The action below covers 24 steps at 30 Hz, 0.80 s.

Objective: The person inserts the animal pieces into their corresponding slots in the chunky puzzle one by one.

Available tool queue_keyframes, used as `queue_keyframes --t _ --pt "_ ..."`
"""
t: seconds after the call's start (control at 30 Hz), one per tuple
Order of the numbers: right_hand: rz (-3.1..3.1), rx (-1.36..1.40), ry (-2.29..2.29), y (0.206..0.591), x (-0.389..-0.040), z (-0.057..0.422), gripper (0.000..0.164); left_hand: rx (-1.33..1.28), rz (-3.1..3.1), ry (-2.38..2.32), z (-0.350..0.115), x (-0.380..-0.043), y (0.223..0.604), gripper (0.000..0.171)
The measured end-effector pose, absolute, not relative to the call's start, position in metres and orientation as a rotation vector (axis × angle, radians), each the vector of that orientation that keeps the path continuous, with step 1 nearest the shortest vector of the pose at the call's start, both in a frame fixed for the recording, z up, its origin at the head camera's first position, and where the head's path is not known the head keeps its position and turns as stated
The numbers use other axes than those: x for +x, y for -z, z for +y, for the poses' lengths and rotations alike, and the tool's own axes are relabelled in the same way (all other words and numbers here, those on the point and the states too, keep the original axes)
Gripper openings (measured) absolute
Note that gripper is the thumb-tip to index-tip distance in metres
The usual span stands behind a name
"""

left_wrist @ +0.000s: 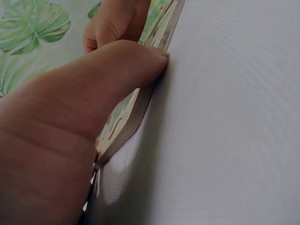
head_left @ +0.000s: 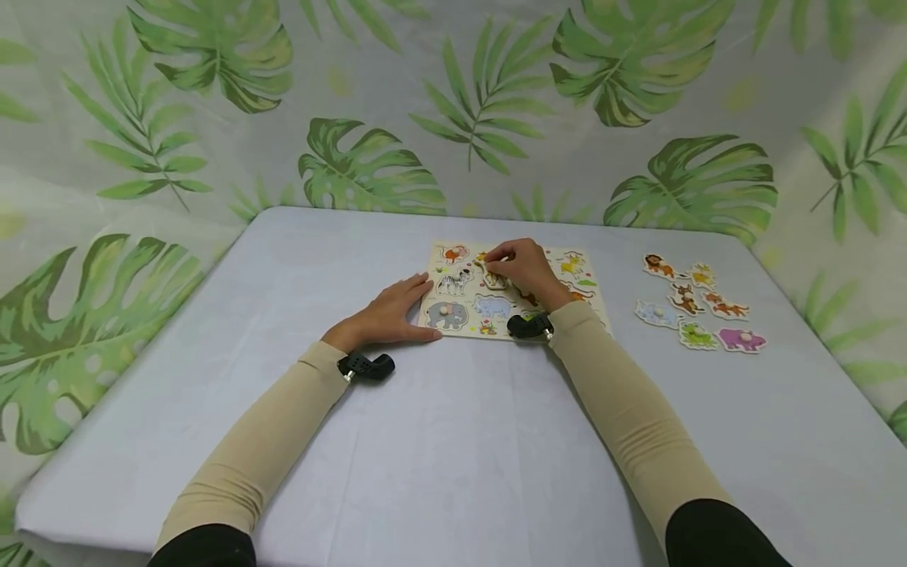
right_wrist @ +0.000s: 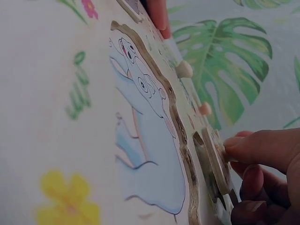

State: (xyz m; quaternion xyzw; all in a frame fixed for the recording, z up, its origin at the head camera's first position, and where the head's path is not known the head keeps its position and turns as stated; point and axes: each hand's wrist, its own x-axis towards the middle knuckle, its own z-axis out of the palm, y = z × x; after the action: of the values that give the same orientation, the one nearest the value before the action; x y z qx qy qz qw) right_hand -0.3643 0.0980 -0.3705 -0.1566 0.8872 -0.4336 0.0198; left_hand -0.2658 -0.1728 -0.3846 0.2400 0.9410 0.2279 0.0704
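A wooden animal puzzle board [head_left: 464,331] lies on the table. My left hand [head_left: 388,313] is at its left side, fingers extended along the edge and thumb at the front left corner; in the left wrist view the thumb [left_wrist: 140,61] presses on the board's edge. With thumb and fingertips my right hand [head_left: 527,268] pinches a small puzzle piece [head_left: 494,277] over the board's upper middle. In the right wrist view that piece [right_wrist: 216,161] is tilted over its recess area, its print mostly hidden. Nearer is the blue animal's recess [right_wrist: 145,140]. The elephant piece [head_left: 446,315] and zebra piece [head_left: 453,282] sit in the board.
Right of the board lie several loose pieces, among them a lion [head_left: 659,266], a tiger [head_left: 724,305], a light blue animal [head_left: 656,314], a green one [head_left: 697,336] and a purple hippo [head_left: 741,340]. A leaf-patterned cloth [head_left: 368,165] hangs behind the white table [head_left: 425,457].
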Motion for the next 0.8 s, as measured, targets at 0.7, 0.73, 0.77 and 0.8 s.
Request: queue_keyframes --t 0.7,0.73,0.77,0.8 --pt "2.748 -0.516 1.298 0.3754 -0.371 0.099 0.013 0.721 2.833 -0.702 -0.1721 -0.265 0.3848 0.1" --pt "2.746 -0.519 1.3 0.3751 -0.3709 0.0991 0.013 0.722 2.834 -0.7 -0.1719 -0.265 0.3847 0.1" --pt "2.745 -0.52 1.303 0.375 -0.3709 0.0991 0.013 0.72 2.834 -0.699 -0.1719 -0.265 0.3847 0.099" --pt "2.744 -0.522 1.305 0.3748 -0.3707 0.0991 0.013 0.72 2.835 -0.697 -0.1719 -0.2652 0.3848 0.099"
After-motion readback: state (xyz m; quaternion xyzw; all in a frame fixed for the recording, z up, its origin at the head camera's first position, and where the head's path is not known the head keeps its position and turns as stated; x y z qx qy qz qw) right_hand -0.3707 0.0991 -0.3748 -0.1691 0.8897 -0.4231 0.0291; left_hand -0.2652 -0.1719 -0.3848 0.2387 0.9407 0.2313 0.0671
